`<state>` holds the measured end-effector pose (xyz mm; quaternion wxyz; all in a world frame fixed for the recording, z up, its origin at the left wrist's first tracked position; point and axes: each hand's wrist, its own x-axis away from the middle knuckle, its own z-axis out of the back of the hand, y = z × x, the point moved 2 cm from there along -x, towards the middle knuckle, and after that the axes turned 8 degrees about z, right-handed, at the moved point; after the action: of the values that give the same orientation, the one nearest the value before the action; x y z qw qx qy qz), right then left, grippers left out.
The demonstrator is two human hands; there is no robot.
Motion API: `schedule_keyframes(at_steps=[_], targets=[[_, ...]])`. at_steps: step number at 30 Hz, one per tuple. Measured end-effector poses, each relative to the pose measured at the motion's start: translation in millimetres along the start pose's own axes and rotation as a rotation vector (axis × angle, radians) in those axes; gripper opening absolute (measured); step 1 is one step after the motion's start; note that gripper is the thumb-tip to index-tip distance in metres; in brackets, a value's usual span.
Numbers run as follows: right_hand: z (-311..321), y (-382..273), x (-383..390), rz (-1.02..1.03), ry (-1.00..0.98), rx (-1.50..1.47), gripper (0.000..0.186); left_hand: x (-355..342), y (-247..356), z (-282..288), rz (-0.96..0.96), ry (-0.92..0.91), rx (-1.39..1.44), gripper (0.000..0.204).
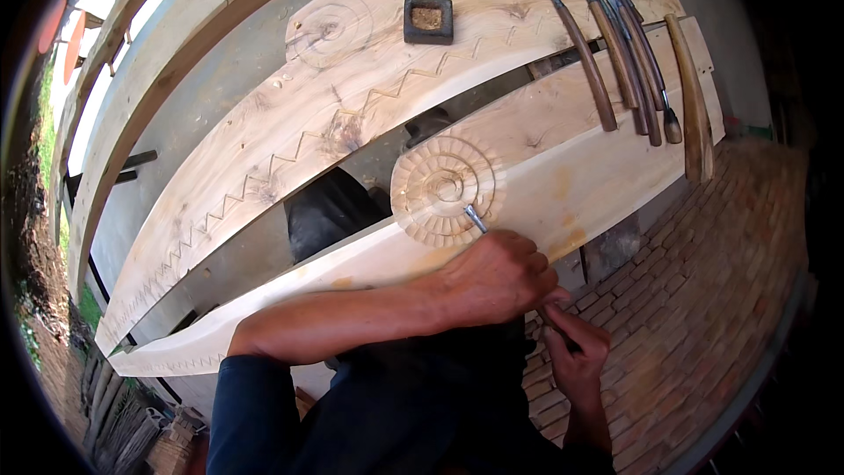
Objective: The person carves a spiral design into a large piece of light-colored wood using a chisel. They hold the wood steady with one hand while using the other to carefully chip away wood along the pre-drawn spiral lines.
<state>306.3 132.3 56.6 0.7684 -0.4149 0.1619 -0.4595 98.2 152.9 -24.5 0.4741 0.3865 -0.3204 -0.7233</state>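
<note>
On the near plank [563, 185], at the lower right edge of the carved rosette [444, 189]: left hand [497, 277] closed around a chisel [476, 218], metal tip touching the rosette's outer ring of notches. Just below and right of the rosette, beyond the plank's near edge: right hand [576, 356], fingers curled around the chisel's handle end, most of that handle hidden behind the left hand. Grip of both hands: closed on the chisel.

Rosette: round, cut in concentric rings, sited on the plank's upper edge near mid-length.

Above the rosette, across a dark gap: second plank [369, 97], marked with a zigzag line [352, 110] along its length and a faint pencilled circle [332, 28]. Above the rosette on that second plank: small dark square block [428, 19] with a pale centre.

Right of and above the rosette: row of carving tools [615, 44] with dark wooden handles, laid side by side across both planks; beside them, furthest right, a pale curved handle [694, 97].

Right of and below the rosette: brick paving [703, 281].

Left of the rosette, well apart: timber beams [149, 44].
</note>
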Motion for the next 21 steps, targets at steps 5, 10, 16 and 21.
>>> schedule_keyframes(at_steps=[5, 10, 16, 21], targets=[[0.4, -0.7, 2.8, -0.058, -0.001, -0.026, 0.043, -0.8, 1.5, -0.3, 0.012, -0.026, -0.009, 0.039], [4.0, 2.9, 0.3, -0.049, -0.045, 0.0, 0.043, -0.1, 0.4, 0.4, 0.022, -0.021, -0.002, 0.037], [3.4, 8.2, -4.0, -0.005, -0.026, -0.019, 0.043, -2.4, -0.8, 2.1, 0.018, 0.025, -0.003, 0.035], [3.9, 5.9, -7.3, 0.007, -0.025, -0.026, 0.043, -2.0, -0.2, -0.3, 0.03, 0.02, -0.014, 0.035]])
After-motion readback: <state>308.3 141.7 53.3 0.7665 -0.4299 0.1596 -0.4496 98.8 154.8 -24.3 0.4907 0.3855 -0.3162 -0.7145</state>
